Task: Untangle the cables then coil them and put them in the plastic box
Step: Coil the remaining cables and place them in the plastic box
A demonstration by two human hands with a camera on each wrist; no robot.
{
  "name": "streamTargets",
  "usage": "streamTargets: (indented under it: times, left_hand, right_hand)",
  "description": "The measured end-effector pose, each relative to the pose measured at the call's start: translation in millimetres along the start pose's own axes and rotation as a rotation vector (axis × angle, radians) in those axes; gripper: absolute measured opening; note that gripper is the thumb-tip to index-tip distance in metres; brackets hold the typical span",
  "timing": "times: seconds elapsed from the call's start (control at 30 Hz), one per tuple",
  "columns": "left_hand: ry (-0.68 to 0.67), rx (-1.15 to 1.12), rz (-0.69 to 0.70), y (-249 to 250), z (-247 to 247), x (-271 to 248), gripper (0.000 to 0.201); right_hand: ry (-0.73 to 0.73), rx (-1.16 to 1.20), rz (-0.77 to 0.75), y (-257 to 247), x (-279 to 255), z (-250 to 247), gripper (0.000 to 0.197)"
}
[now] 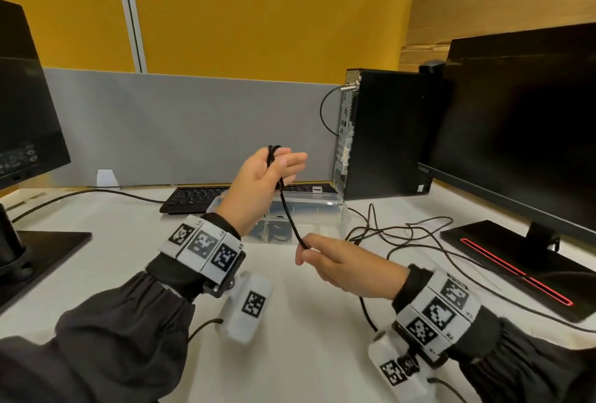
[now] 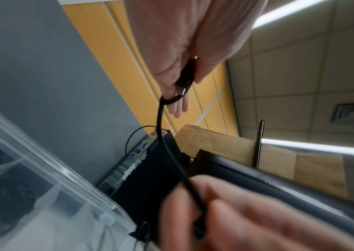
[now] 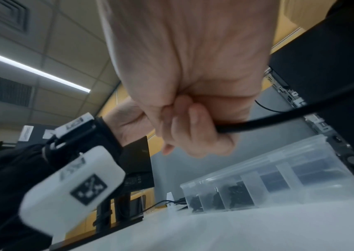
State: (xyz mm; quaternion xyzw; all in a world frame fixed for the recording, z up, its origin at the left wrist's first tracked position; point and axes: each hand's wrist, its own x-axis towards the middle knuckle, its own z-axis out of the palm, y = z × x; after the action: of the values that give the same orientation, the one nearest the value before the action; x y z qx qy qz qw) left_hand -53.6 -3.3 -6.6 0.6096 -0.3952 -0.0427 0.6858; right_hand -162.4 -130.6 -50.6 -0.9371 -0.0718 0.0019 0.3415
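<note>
- Cable (image 1: 288,209), thin, black and round, runs taut in the air from the raised left hand (image 1: 258,186) down to the lower right hand (image 1: 338,268); I judge it is held stretched so that each turn can be laid evenly onto the coil.
- Left-hand fingers (image 1: 292,160) are nearly straight and point away from the person, with a few turns of the cable looped over the hand between thumb and fingers. The left wrist view shows the thumb pressing the dark plug end (image 2: 185,76) against the palm, probably to anchor the start of the coil.
- Right-hand fingers (image 3: 195,129) are curled and pinch the cable just below the stretched run; past them the cable trails back beside the wrist. This grip likely lets the hand feed slack and steer the next loop.
- Clear rectangular plastic box (image 1: 325,214), with dividers, stands on the white surface (image 1: 306,338) just beyond and below both sets of fingers, between them and a black keyboard (image 1: 193,197). Dark coiled things already lie in its compartments, so it seems set near for a short drop.
- Tangle of thin dark cables (image 1: 403,231) lies loose on the surface to the right of the right-hand fingers, apart from them, still to be sorted.
</note>
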Motion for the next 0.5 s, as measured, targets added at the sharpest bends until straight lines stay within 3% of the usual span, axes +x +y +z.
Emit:
streamTargets:
  times: [0.07,0.27,0.4,0.5]
  left_hand:
    - [-0.085,0.321,0.031,-5.7,2.5,2.2,0.027]
    - [-0.537,1.229,0.026,-14.5,2.1,-6.5,0.027]
    - [-0.453,1.588,0.111,-14.1,-21.0,-2.6,0.044]
    - [-0.344,1.705,0.064,-13.1,-43.6,3.9,0.052]
  right_hand:
    - [-0.014,0.066,0.006,-2.2,-2.0,-4.3,0.022]
    - [-0.034,0.121,0.094,4.7,1.4,-28.2,0.017]
    - [-0.14,-0.007,0.159,16.3,-0.4,-33.0,0.023]
    - [-0.165,-0.023,0.189,19.6,-6.6,-39.1,0.029]
